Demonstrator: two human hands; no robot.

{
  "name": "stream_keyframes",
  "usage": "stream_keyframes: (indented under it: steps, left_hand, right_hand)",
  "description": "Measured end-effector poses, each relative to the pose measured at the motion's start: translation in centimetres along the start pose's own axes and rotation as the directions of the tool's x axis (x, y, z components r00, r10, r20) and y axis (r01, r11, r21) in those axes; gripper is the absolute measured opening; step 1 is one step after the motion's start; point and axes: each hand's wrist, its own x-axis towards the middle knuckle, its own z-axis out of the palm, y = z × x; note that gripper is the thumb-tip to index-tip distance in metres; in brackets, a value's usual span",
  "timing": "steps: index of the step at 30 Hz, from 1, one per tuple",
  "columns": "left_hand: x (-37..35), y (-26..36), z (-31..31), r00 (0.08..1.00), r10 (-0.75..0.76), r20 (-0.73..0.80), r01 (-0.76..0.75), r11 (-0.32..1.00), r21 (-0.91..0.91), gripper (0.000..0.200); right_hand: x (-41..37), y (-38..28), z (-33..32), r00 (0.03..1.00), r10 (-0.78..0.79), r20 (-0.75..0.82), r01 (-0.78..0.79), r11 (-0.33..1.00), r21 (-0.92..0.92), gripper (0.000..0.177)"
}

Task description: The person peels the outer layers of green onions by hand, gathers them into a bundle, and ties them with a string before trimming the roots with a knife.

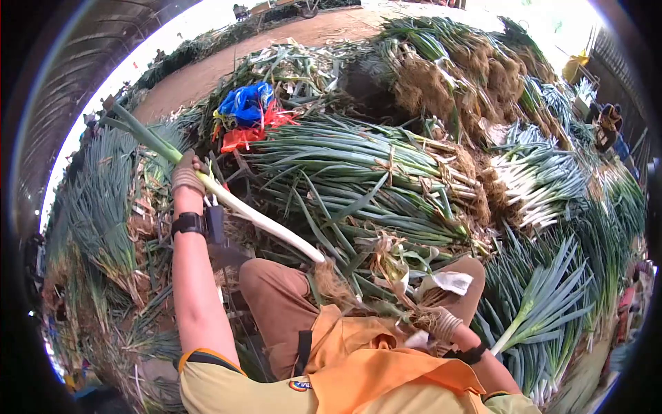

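At ten o'clock from the seated person's knees, the left hand point(186, 170) is closed round a long green onion point(249, 214), gripping it where green leaf meets pale stem. Its white shank slants down towards the middle of the lap, ending in a beard of roots point(332, 283) beside the left knee point(274, 279). The right hand point(441, 323), at five o'clock, has its fingers bent by some withered leaves point(391, 268); whether it grips them I cannot tell. As I judge it, this single stalk is being handled by its upper part, with the root end away from both hands. Moving it cleanly would call for a firm hold and some care that the roots don't snag on the loose leaves.

As for containers, a blue plastic bag point(246, 103) and a red plastic bag point(243, 139) lie crumpled together at eleven o'clock; what either holds, if anything, can't be seen. No box or basket shows close to the hands. A thick tied bundle point(345, 155) lies at twelve o'clock, its roots pointing towards one o'clock. Beyond that is a heap with matted brown roots point(422, 86), while white-stemmed onions point(534, 186) are fanned out at two o'clock
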Motion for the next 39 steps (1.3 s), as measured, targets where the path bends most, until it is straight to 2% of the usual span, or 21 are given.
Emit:
stream_keyframes:
  steps: [1,2,3,4,5,6,7,8,9,10,12,14,15,16,18,23,26,32,36,38,39]
  left_hand:
    - [0.8,0.2,0.0,0.998,-0.033,-0.055,0.037,0.997,0.072,0.019]
    - [-0.4,-0.4,0.8,0.998,0.016,-0.053,-0.013,0.998,0.056,0.018]
    - [-1.8,-1.2,1.9,0.996,0.020,-0.088,-0.017,0.999,0.038,0.017]
    - [-3.2,-1.8,3.0,0.993,0.021,-0.118,-0.018,1.000,0.021,0.015]
    - [-2.9,-3.0,3.1,0.995,0.041,-0.093,-0.038,0.999,0.033,0.013]
    - [-3.5,-4.0,3.6,0.998,0.006,-0.065,-0.007,1.000,-0.017,0.014]
    - [-5.0,-4.5,4.6,0.999,-0.002,-0.038,0.002,1.000,0.004,0.015]
    - [-6.8,-5.0,5.7,1.000,-0.010,-0.010,0.010,1.000,0.023,0.016]
    - [-7.7,-5.8,6.4,0.999,0.012,-0.043,-0.010,0.999,0.048,0.018]
    - [-8.1,-6.8,6.3,0.999,0.026,0.046,-0.026,1.000,0.012,0.020]
    - [-10.4,-8.0,7.6,0.994,0.000,0.108,0.004,0.999,-0.033,0.021]
    - [-11.9,-8.7,8.5,0.979,-0.115,0.168,0.120,0.993,-0.017,0.020]
    - [-12.8,-9.1,8.4,0.940,-0.155,0.304,0.188,0.978,-0.084,0.021]
    - [-14.0,-9.1,8.2,0.884,-0.180,0.430,0.263,0.954,-0.141,0.022]
    - [-14.9,-10.3,7.0,0.630,-0.200,0.750,0.475,0.864,-0.169,0.035]
    - [-14.3,-16.5,5.8,0.684,-0.308,0.662,0.469,0.880,-0.076,0.031]
    - [-15.2,-17.5,6.0,0.741,-0.343,0.578,0.458,0.887,-0.060,0.026]
    - [-16.1,-18.2,5.7,0.792,-0.384,0.474,0.427,0.904,0.019,0.024]
    - [-14.3,-18.6,4.0,0.777,-0.338,0.531,0.434,0.899,-0.063,0.026]
    - [-14.3,-17.2,3.8,0.768,-0.291,0.570,0.418,0.903,-0.102,0.027]
    - [-13.4,-16.8,3.7,0.781,-0.288,0.554,0.428,0.893,-0.139,0.024]
  right_hand:
    - [0.3,1.1,-0.3,0.954,0.258,0.150,-0.298,0.786,0.541,0.020]
    - [1.2,0.4,-1.2,0.837,0.369,0.405,-0.505,0.234,0.831,0.022]
    - [1.9,-0.4,-2.6,0.914,0.322,0.245,-0.401,0.632,0.663,0.021]
    - [3.2,-2.9,-4.8,0.962,0.263,0.071,-0.272,0.947,0.171,0.021]
    - [4.6,-5.4,-7.0,0.975,0.197,-0.099,-0.217,0.938,-0.270,0.021]
    - [7.4,-7.8,-8.9,0.974,0.228,-0.012,-0.196,0.808,-0.555,0.018]
    - [9.7,-8.7,-8.9,0.955,0.212,-0.207,-0.296,0.684,-0.667,0.023]
    - [11.5,-8.9,-8.5,0.901,0.016,-0.434,-0.291,0.764,-0.576,0.023]
    - [14.0,-12.4,-9.9,0.896,0.042,-0.443,-0.270,0.843,-0.466,0.034]
    - [15.8,-11.8,-9.2,0.856,-0.194,-0.479,-0.052,0.890,-0.454,0.050]
    - [18.5,-13.0,-6.4,0.798,-0.241,-0.553,-0.088,0.861,-0.502,0.066]
    - [19.6,-12.6,-4.8,0.903,0.066,-0.424,-0.102,0.993,-0.062,0.058]
    - [18.9,-12.1,-4.4,0.923,0.098,-0.371,0.053,0.925,0.376,0.052]
    - [17.9,-12.2,-4.5,0.947,0.099,-0.306,0.171,0.650,0.741,0.045]
    - [15.6,-10.6,-4.2,1.000,0.030,-0.008,0.000,0.267,0.964,0.040]
    - [14.0,-8.3,-1.8,0.864,0.336,-0.374,0.013,0.728,0.685,0.030]
    - [13.4,-8.7,-1.7,0.786,0.523,-0.328,-0.098,0.630,0.770,0.029]
    - [12.2,-7.0,-1.0,0.814,0.444,-0.375,-0.107,0.749,0.654,0.023]
    - [9.0,-6.5,-2.7,0.899,0.332,-0.284,0.063,0.544,0.837,0.018]
    - [8.2,-6.9,-3.8,0.924,0.363,-0.119,0.037,0.225,0.974,0.020]
    - [8.0,-6.0,-4.3,0.965,0.227,-0.130,0.026,0.410,0.912,0.025]
